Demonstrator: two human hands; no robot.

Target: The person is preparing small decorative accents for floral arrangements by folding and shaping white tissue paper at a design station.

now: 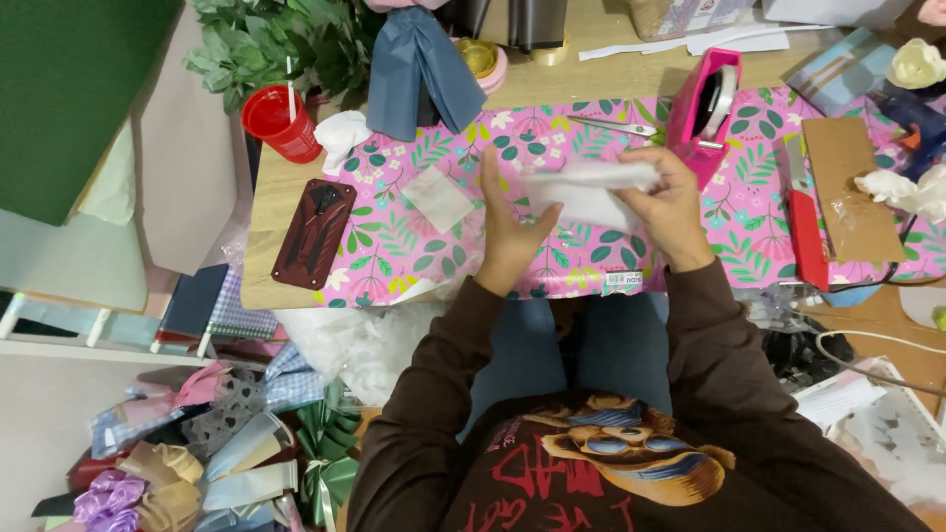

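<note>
From the head view, I see both hands up over the surface [296, 212], working a piece of white tissue [589, 189] between them. My right hand [670, 202] has its fingers [645, 175] curled and pinching the tissue's right end, thumb underneath. My left hand [507, 232] stands edge-up with its fingers held together and nearly straight, the thumb pressed against the tissue's left side.

The tissue looks bunched or folded along its upper edge, with a looser flap hanging under the right fingers. I judge the folding as partway: the sheet is gathered but not yet flat or shaped, and nothing is taped to it that I can see.

Just beyond the right fingers stands a pink tape dispenser [705, 108], and scissors [616, 125] lie beyond the tissue, both untouched. A small white square [439, 197] lies just left of the left fingers on the pink floral wrap [394, 236]. Further left are a dark red case [313, 232] and a red cup [281, 120].
</note>
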